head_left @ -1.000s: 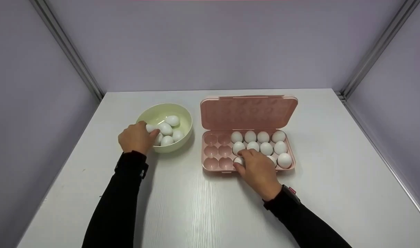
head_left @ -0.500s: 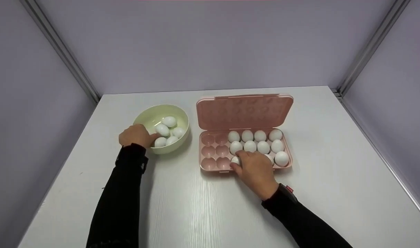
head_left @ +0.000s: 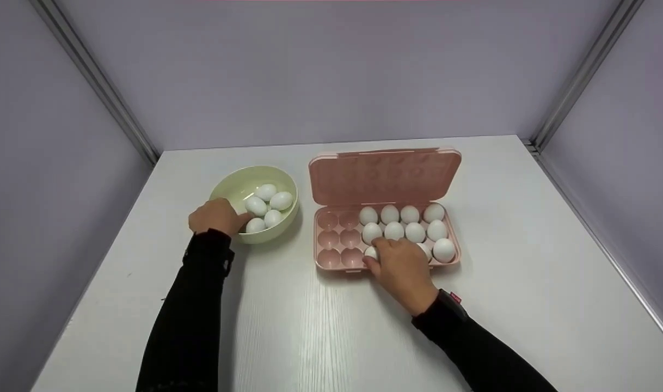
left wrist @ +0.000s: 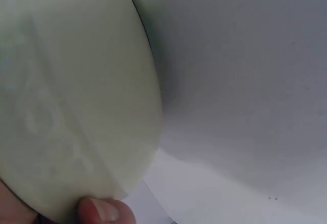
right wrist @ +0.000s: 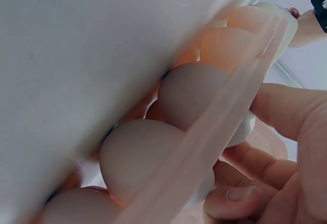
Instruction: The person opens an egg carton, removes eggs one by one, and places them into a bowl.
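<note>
While the left hand point(head_left: 216, 216) gripped the bowl point(head_left: 231, 188) rim, the right hand point(head_left: 402, 269) grasped an egg point(head_left: 370, 252) in the carton point(head_left: 331, 239).

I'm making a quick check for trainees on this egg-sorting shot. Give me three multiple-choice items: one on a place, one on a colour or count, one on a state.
1. Where is the bowl relative to the egg tray?
A. To its left
B. To its right
C. Stacked on it

2. What colour is the egg tray?
A. Blue
B. Pink
C. Black

3. How does the tray's lid stand?
A. Shut over the eggs
B. Taken off and laid on the table
C. Open, raised behind the cups

Answers:
1 A: in the head view the pale green bowl sits on the table left of the tray, the left hand at its rim.
2 B: base and lid are both pink.
3 C: the lid stands up behind the cups, eggs uncovered, the right hand on the front row.
</note>
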A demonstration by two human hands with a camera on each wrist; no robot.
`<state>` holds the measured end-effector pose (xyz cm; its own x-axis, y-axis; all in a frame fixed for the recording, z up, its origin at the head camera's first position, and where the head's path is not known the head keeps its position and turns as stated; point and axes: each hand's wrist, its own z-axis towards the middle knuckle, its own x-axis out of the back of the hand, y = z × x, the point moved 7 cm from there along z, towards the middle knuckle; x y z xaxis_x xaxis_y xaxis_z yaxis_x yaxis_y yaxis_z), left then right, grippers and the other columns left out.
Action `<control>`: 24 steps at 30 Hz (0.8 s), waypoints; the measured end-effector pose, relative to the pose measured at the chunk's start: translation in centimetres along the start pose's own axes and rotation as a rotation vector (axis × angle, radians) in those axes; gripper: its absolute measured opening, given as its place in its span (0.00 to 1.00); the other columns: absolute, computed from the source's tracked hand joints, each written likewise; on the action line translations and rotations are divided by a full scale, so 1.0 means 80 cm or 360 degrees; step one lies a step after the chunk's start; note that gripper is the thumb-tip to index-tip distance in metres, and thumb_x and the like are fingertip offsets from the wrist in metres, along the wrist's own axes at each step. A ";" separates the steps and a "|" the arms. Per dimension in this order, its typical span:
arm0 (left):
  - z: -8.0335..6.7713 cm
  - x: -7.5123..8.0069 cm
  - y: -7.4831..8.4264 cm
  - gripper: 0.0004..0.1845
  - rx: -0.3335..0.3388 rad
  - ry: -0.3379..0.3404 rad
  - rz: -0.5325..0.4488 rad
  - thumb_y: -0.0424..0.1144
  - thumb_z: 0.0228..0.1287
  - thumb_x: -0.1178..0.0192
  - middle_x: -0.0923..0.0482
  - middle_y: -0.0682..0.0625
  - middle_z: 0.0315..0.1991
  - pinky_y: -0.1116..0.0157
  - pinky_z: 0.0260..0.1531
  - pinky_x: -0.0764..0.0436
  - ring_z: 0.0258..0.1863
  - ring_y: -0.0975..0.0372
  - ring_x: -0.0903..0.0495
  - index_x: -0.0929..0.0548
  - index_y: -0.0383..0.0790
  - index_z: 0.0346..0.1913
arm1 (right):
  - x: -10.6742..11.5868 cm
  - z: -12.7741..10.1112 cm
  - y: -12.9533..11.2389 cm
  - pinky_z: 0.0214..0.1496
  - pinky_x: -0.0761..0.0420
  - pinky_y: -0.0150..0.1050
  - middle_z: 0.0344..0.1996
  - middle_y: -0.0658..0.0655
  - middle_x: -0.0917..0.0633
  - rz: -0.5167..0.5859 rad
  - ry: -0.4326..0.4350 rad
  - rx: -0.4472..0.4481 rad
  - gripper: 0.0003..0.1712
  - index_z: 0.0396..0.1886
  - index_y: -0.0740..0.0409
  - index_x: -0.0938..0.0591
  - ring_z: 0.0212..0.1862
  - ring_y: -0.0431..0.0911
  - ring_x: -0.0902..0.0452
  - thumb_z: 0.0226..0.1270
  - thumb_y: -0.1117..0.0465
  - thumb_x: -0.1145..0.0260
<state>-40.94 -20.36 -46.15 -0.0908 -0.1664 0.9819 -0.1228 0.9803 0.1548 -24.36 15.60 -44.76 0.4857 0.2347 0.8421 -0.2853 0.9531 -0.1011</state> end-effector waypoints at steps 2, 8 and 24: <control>0.000 0.000 0.000 0.37 -0.0003 0.0005 -0.0013 0.71 0.67 0.38 0.20 0.45 0.28 0.60 0.22 0.27 0.28 0.55 0.22 0.13 0.33 0.38 | -0.002 0.001 0.001 0.30 0.20 0.53 0.29 0.58 0.09 -0.0003 0.0021 0.0011 0.18 0.41 0.55 0.13 0.30 0.59 0.15 0.60 0.49 0.19; -0.004 0.004 0.000 0.34 -0.0045 0.0108 -0.0087 0.66 0.73 0.41 0.16 0.40 0.30 0.55 0.24 0.22 0.30 0.51 0.18 0.14 0.32 0.37 | -0.009 0.003 0.002 0.31 0.19 0.52 0.29 0.58 0.09 0.0012 0.0033 0.0021 0.18 0.42 0.55 0.13 0.31 0.58 0.15 0.62 0.49 0.20; -0.129 0.039 0.081 0.27 -0.0758 0.1199 -0.0287 0.61 0.70 0.31 0.17 0.41 0.42 0.52 0.18 0.21 0.22 0.49 0.17 0.16 0.38 0.53 | -0.006 0.011 0.030 0.36 0.16 0.47 0.34 0.54 0.09 0.0596 -0.0124 -0.0267 0.19 0.51 0.56 0.12 0.36 0.49 0.13 0.69 0.49 0.24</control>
<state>-31.81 -13.41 -40.93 0.5811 -0.3719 0.7239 0.3640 0.9143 0.1775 -26.01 17.58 -44.98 0.3080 0.5621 0.7676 -0.2886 0.8240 -0.4876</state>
